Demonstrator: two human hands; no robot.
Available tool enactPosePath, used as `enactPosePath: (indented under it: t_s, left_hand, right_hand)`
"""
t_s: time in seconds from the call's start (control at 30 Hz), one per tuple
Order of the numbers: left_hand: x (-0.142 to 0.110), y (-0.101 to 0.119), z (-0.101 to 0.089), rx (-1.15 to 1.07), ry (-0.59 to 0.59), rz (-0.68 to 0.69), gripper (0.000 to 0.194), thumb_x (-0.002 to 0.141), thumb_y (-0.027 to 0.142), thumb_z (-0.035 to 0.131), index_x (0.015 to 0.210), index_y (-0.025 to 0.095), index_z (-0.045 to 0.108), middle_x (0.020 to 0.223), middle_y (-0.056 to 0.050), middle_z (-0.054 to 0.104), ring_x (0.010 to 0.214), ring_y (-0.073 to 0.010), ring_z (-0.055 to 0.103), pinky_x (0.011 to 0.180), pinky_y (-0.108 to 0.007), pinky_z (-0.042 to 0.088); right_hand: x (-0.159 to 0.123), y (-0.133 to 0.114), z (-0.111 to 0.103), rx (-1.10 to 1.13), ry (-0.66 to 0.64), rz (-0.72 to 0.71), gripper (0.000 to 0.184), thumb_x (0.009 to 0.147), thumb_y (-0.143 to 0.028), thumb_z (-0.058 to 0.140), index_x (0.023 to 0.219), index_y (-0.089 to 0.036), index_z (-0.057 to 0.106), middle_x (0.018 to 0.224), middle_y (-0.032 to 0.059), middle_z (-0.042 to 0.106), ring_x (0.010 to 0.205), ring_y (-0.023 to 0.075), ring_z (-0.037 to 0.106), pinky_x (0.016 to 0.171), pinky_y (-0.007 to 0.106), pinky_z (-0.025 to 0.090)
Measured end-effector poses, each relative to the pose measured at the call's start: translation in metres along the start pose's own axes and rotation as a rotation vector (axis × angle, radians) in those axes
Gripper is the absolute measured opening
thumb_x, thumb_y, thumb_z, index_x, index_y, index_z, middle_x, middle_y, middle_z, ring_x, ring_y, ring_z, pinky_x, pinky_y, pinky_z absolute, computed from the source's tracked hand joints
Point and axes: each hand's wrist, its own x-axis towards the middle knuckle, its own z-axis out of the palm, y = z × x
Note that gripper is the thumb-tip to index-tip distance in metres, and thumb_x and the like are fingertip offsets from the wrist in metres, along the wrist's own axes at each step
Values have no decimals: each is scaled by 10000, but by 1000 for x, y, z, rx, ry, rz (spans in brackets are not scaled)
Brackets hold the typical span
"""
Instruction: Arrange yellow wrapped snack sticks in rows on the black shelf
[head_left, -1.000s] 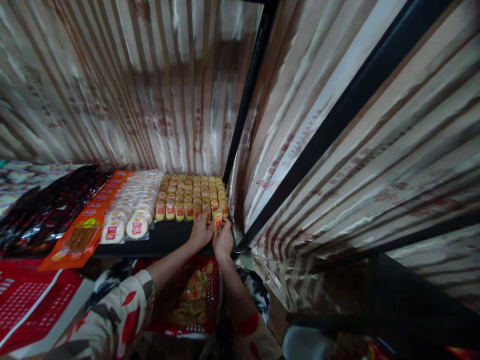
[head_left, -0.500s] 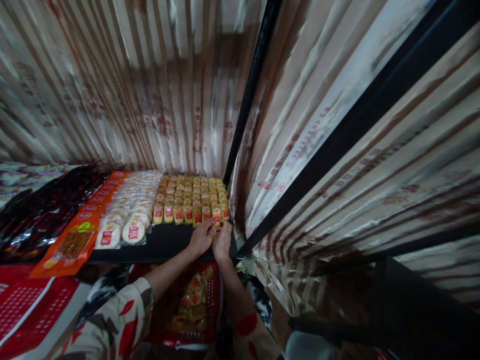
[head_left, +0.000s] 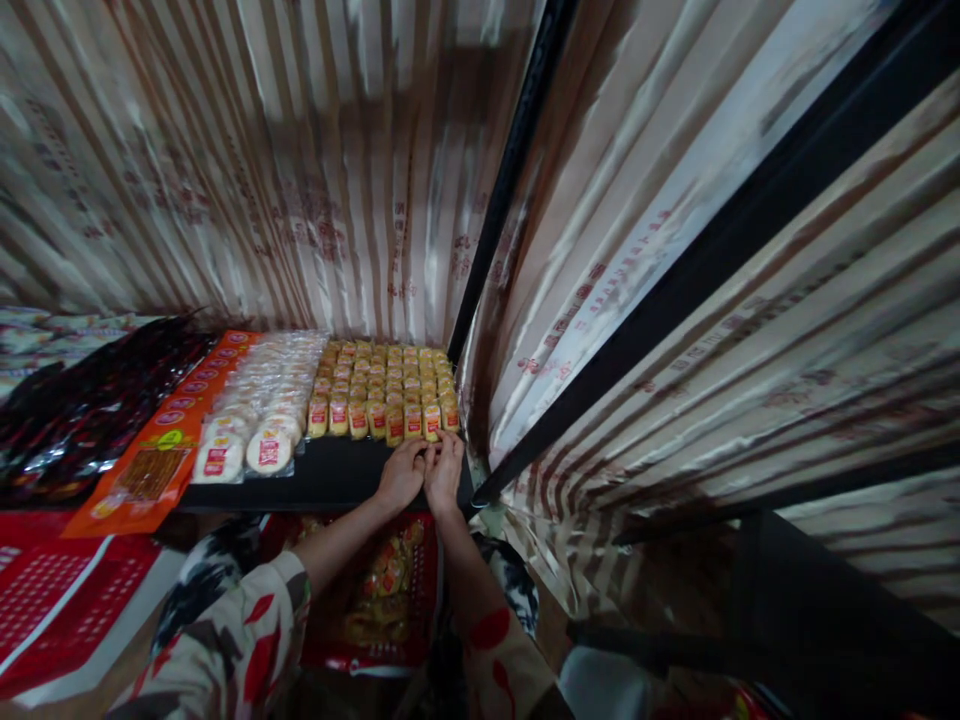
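Observation:
Rows of small yellow snack packs (head_left: pixel 375 385) with red labels stand on a black shelf (head_left: pixel 322 478). My left hand (head_left: pixel 401 475) and my right hand (head_left: pixel 444 470) are side by side at the front right of these rows. Their fingers stretch forward, with the tips at the lower edge of the front packs. Nothing shows held in either hand. Some fingertips are hard to make out in the dim light.
Left of the yellow packs lie clear-wrapped white round cakes (head_left: pixel 270 450), an orange snack bag (head_left: pixel 150 470) and dark shiny packets (head_left: pixel 97 410). Below the shelf are a red crate (head_left: pixel 439 600) with yellow packs inside and another red crate (head_left: pixel 60 600). Black posts (head_left: pixel 499 200) front pleated sheeting.
My fingers have drawn slightly down from the front pack they were touching, which now shows more fully in the row. The camera view has shifted a little.

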Motion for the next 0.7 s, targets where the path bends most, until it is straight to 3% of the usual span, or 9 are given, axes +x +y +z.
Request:
enactPosePath:
  t_s: [0.1, 0.23, 0.4, 0.5, 0.6, 0.7]
  left_hand:
    - [-12, -4, -5, -6, 25, 1, 340, 761, 59, 393, 990, 148, 627, 1102, -67, 610, 1053, -145, 544, 976, -279, 393]
    - [-37, -16, -15, -81, 13, 5, 293, 783, 98, 392, 929, 176, 635, 953, -32, 647, 875, -122, 597, 876, -255, 448]
    - [-74, -42, -29, -81, -66, -35, 238, 776, 139, 397, 767, 174, 632, 790, -7, 648, 742, -111, 587, 773, -219, 452]
    - [-93, -66, -33, -11, -112, -69, 232, 770, 148, 397, 728, 184, 622, 765, 3, 645, 760, -115, 578, 767, -211, 435]
    - [-107, -95, -32, 45, -196, -192, 224, 776, 156, 412, 758, 190, 632, 804, -7, 661, 793, -127, 591, 772, -214, 426]
    - [-116, -123, -27, 132, -252, -447, 165, 749, 162, 485, 776, 181, 646, 833, -45, 675, 806, -161, 613, 742, -232, 431]
  right_hand:
    - [-3, -7, -5, 2, 30, -36, 303, 822, -176, 367, 1064, -128, 542, 1118, 142, 464, 1012, 189, 499, 890, 342, 427]
    - [-22, -17, -12, 45, -19, -55, 293, 848, -232, 361, 1056, -132, 542, 1083, 129, 511, 874, 154, 544, 839, 310, 445]
    - [-70, -26, -13, 123, -207, -24, 306, 871, -309, 356, 1039, -142, 548, 841, 61, 622, 765, 143, 583, 736, 257, 459]
    - [-98, -30, -7, 122, -311, -4, 294, 863, -306, 354, 984, -155, 576, 843, 59, 651, 781, 146, 604, 725, 243, 455]
    - [-115, -34, 1, 88, -361, 50, 289, 850, -281, 350, 993, -156, 568, 848, 58, 661, 766, 148, 615, 708, 244, 454]
    - [-128, -36, 10, 62, -448, 64, 292, 845, -250, 349, 1046, -152, 537, 805, 41, 664, 722, 143, 622, 682, 239, 457]
